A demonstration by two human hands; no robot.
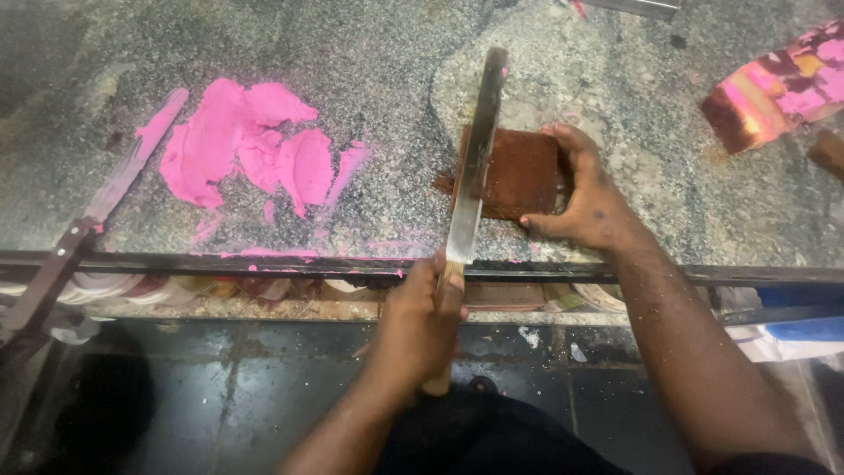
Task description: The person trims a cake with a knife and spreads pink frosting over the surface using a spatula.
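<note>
Clearly the brown cake slab (520,173) is a soft, crumbly thing, lying flat on the speckled stone counter (369,53) near its front edge; loose crumbs show at its left side, so I judge it light, easily squashed and apt to break if lifted by a corner; it looks best steadied from its edges with a light flat touch, or carried from underneath; the right hand (587,189) does the steadying, fingers spread around the slab's right side, fingertips on the far and near edges, thumb low by the front edge, touching rather than squeezing; the left hand (420,327) is wrapped tight around the wooden handle of a long knife (475,149), fist closed just in front of the counter's metal edge (220,261); the blade runs away from the person, set on edge across the slab's left part, its flat face turned left; whether the edge has already bitten into the cake I cannot tell; the knife looks stiff and fairly heavy, the steel likely slick with crumbs; well to the left lies a spread of pink icing (251,141) with a long icing-smeared spatula (132,163) beside it; at the far right sits a cut piece of pink and brown layered cake (778,88), apart from the slab
</note>
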